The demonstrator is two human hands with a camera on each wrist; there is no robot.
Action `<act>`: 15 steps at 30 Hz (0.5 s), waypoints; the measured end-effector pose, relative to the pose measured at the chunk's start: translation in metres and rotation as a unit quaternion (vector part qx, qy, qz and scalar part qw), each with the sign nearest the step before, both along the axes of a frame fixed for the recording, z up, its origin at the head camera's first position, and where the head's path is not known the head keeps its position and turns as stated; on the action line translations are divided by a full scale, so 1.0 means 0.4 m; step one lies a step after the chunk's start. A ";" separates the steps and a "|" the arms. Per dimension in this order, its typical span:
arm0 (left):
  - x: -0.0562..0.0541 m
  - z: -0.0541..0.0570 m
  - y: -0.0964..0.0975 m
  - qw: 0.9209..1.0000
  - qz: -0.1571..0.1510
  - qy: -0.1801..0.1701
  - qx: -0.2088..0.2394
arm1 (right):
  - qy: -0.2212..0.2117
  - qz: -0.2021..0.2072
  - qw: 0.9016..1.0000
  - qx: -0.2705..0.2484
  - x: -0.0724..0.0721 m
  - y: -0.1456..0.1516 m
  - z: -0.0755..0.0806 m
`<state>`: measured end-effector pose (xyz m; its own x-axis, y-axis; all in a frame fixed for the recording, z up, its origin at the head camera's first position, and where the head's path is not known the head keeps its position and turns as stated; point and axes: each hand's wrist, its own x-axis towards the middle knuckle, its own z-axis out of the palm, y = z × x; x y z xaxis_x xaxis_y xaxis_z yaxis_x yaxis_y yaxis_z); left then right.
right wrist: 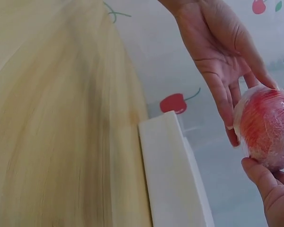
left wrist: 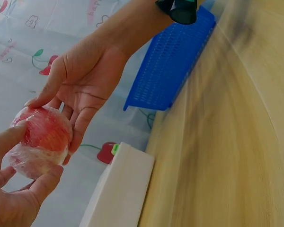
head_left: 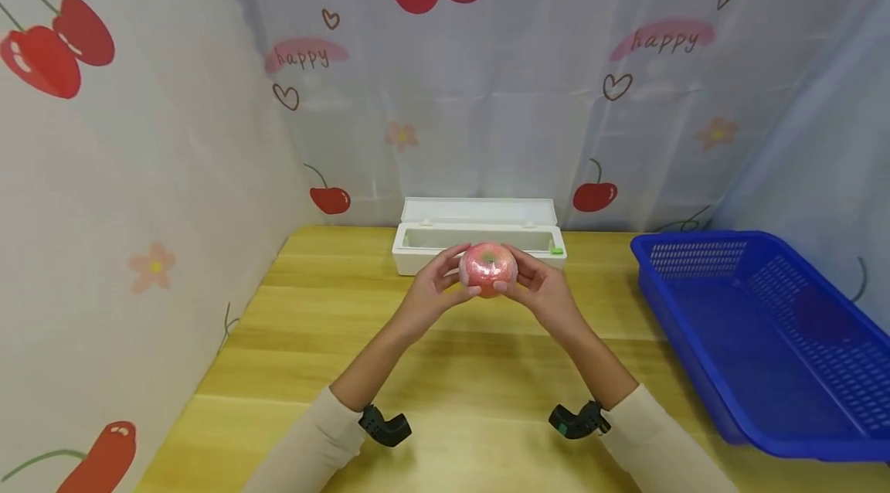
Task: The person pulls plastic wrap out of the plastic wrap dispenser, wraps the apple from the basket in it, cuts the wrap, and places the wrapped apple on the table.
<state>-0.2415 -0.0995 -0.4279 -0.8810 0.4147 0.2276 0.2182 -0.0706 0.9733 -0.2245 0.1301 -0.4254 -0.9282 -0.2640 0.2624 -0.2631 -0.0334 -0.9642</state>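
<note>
A red apple (head_left: 489, 267) wrapped in clear plastic film is held up above the table, between both hands. My left hand (head_left: 433, 294) grips its left side, thumb at the front and fingers behind. On the other side my right hand (head_left: 545, 296) holds it the same way. The film looks crinkled and shiny around the apple (left wrist: 45, 135) in the left wrist view. Fingertips of both hands touch the wrapped apple (right wrist: 265, 127) in the right wrist view. Behind the hands stands a long white box (head_left: 480, 234) with its lid raised and a small green piece at its right end.
A blue plastic basket (head_left: 695, 354) with perforated walls stands on the right of the wooden table (head_left: 334, 307). Curtains (head_left: 487, 107) printed with cherries surround the table at the back and sides. Each wrist wears a black camera band (head_left: 385, 427).
</note>
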 end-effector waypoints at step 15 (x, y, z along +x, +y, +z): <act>-0.034 -0.043 -0.018 0.996 0.004 0.027 -0.085 | 0.003 0.016 0.991 0.133 -0.031 0.008 -0.026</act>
<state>-0.2552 -0.1069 -0.4451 -0.8731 0.4441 0.2012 0.2696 0.0960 0.9582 -0.2368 0.1335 -0.4357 -0.9166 -0.3546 0.1845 -0.2715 0.2138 -0.9384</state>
